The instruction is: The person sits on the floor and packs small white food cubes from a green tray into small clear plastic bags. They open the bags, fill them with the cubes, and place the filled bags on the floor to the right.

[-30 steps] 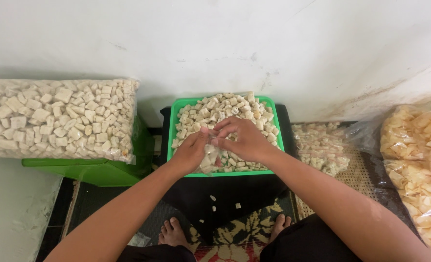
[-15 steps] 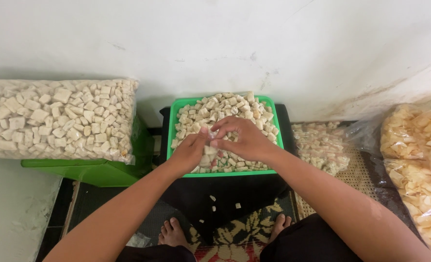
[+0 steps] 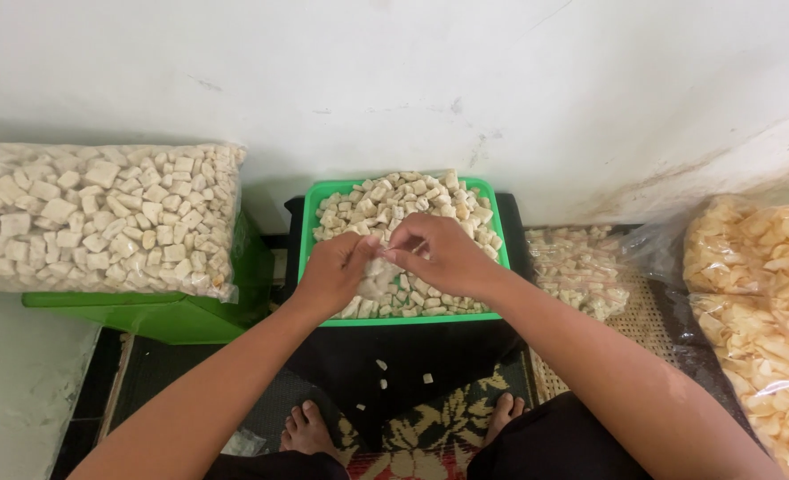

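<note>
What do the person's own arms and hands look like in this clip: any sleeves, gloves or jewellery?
Both arms are bare to the frame edge, with no sleeves showing. The left hand and right hand wear no gloves; no rings, watch or bracelets are visible. Fingernails look short.

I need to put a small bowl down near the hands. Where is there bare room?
Little: the dark cloth below the green tray holds a few stray pieces. The tray is heaped, and bags crowd both sides. Both hands meet over it.

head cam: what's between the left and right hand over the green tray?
In the head view, a small clear plastic bag with pale pieces inside sits between the left hand and right hand; both pinch it above the green tray of pale cubes.
</note>
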